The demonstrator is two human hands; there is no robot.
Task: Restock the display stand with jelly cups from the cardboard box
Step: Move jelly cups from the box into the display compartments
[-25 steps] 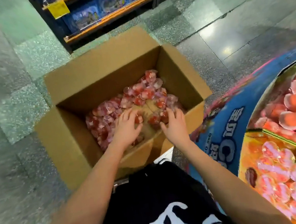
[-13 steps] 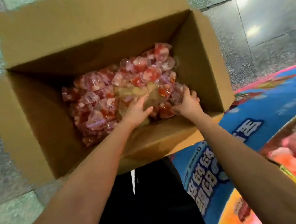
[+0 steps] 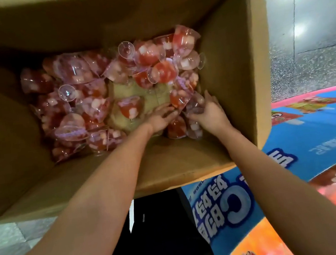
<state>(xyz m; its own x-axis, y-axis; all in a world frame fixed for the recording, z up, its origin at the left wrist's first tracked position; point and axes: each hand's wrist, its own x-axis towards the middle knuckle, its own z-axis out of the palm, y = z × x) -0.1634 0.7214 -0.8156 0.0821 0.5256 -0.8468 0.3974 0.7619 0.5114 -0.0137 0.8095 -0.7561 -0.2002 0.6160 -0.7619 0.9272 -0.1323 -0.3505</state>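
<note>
Now, our view: we look straight down into the cardboard box [image 3: 238, 53], which stands open on the grey tiled floor [image 3: 309, 23], just beside the display stand [image 3: 314, 140].
Jelly cups [image 3: 86, 99]: a loose heap of clear cups with red jelly and white pieces lies on the box bottom. It is thickest on the left and along the far side, and a bare patch of cardboard shows in the middle.
Our left hand [image 3: 159, 117]: it lies low in the box at the near edge of the bare patch. The fingers are stretched flat toward the right and grasp nothing, and the fingertips touch a red cup.
Our right hand [image 3: 208, 113]: the fingers curl round clear jelly cups close to the right wall of the box. We cannot tell how many it holds.
Between our hands: they are close together, with a few cups under and between them.
Display stand: it has a blue printed surface with a pink edge, on our right. At the lower right we see blurred pink and orange shapes, and we cannot tell cups from print.
Our clothing [image 3: 162, 235]: it is black and shows below the near wall of the box.
</note>
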